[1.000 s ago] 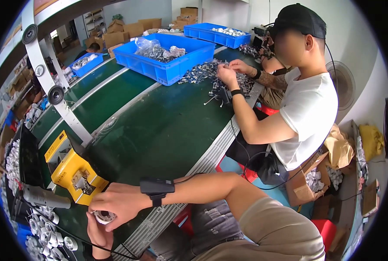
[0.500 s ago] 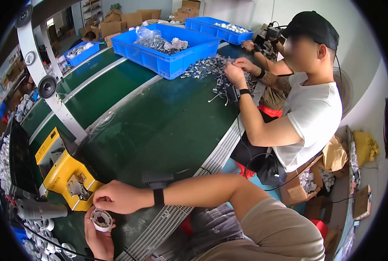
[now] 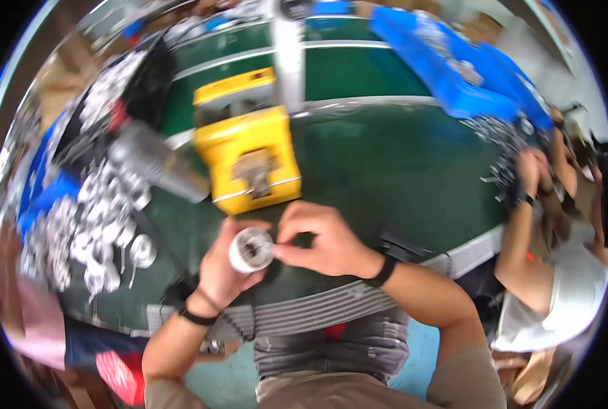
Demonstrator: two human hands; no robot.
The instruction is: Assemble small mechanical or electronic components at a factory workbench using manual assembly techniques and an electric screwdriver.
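Note:
My left hand (image 3: 219, 273) is wrapped round a white round plastic housing (image 3: 236, 259), its hollow side turned up, with dark and metallic-looking parts inside. My right hand (image 3: 328, 240) is closed in a pinch at the housing's right rim, thumb tip touching or almost touching it. Whatever its fingertips hold, if anything, is too small and blurred to make out. Just beyond both hands stands a yellow bench device (image 3: 249, 133) with a metal fixture (image 3: 255, 170) on its front.
Left of the yellow device lies a grey cylindrical tool (image 3: 155, 158), beside a pile of white round parts (image 3: 103, 232). Blue bins (image 3: 447, 75) stand far right, near small metallic parts (image 3: 502, 146) and a co-worker's hands (image 3: 532, 167). Another person in pink (image 3: 31, 307) sits at left.
The view has swung left and down, bringing the yellow device and my hands to the middle. My right hand now pinches at the housing's right rim instead of above it. My left hand keeps its hold.

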